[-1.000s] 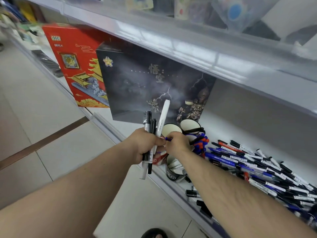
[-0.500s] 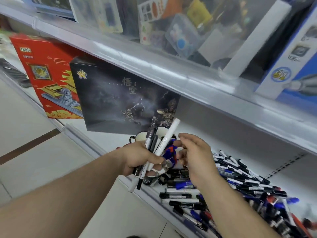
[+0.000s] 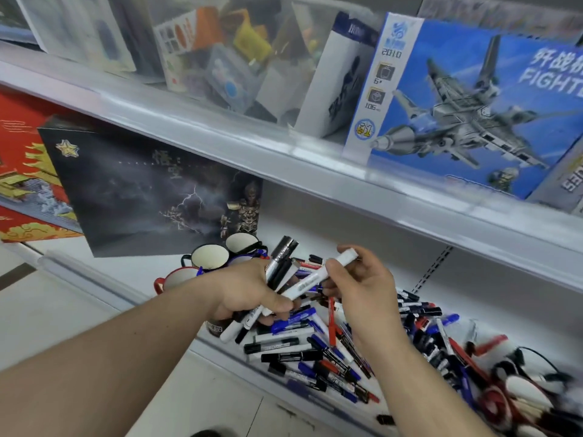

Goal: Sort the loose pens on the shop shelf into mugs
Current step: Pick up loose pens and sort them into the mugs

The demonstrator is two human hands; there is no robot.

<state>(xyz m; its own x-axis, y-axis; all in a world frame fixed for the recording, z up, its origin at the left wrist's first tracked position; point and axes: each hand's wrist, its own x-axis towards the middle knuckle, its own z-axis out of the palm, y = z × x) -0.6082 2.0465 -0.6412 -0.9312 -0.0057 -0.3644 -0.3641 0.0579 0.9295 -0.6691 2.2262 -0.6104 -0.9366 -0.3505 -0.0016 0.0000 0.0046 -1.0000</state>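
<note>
Pens in a small bundle [image 3: 279, 279] stood fanned at the centre of the frame, their long axes running from lower left to upper right, caps toward the upper shelf; the white marker [image 3: 310, 283] lay lowest and most tilted, its white end pointing to the upper right, with black markers more upright just behind it. The left hand [image 3: 244, 293] was clenched round the lower part of the bundle, the butt ends sticking out beneath the fist. The right hand [image 3: 362, 287] pinched the upper end of the white marker between thumb and fingertips, the other fingers loosely curled. Below both hands the loose pens [image 3: 318, 351], blue, black and red, lay heaped in all directions on the lower shelf [image 3: 220, 346], the heap stretching toward the lower right of the frame. Just left of the fist and behind it stood the mugs [image 3: 209, 257], rims up, one red one [image 3: 172, 279] nearest the shelf edge. Behind them a dark box [image 3: 142, 187] leaned at the left, a red box [image 3: 22, 171] at the far left, and a blue fighter-jet box [image 3: 473, 102] stood on the upper shelf at the upper right. Half a second earlier the right hand had been spread beside the bundle, touching no pen; the left fist's hold looked unchanged.
</note>
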